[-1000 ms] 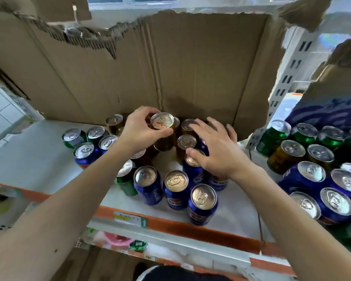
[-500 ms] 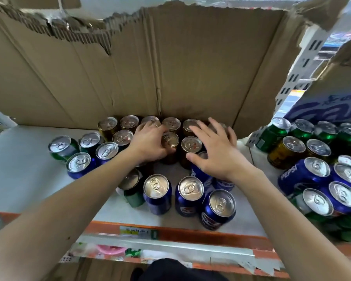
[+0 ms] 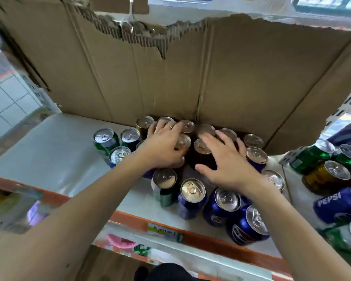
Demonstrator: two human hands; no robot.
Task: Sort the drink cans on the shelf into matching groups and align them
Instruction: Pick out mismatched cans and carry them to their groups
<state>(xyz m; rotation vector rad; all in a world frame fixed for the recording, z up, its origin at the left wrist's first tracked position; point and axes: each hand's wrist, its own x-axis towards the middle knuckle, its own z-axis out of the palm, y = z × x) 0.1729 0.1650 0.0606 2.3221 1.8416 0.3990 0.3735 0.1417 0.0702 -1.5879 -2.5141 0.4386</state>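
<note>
Along the back, a torn cardboard sheet (image 3: 231, 78) standing as a wall behind a white shelf (image 3: 49, 151) with an orange front edge (image 3: 130, 220). Over the middle of the shelf, both hands palm down on the brown cans (image 3: 204, 153) clustered against the cardboard: right hand (image 3: 227, 165) spread wide, fingers straight across the can tops, thumb out to the side; left hand (image 3: 164, 147) laid over the tops just beside it, fingers slightly bent, any grip under the palm impossible to tell. Nearer the front edge, four blue cans (image 3: 221, 207) in a loose row, one of them at the lip of the shelf, with a green-and-white can (image 3: 164, 187) at their left end. Left of the hands, two green cans (image 3: 105, 140) and a blue one just in front. Off to the right, on the neighbouring shelf, a mixed bunch (image 3: 332, 175) of green, amber and blue cans. On a left-hand finger, a thin ring (image 3: 168, 126). On the orange edge, a small price label (image 3: 164, 233).
</note>
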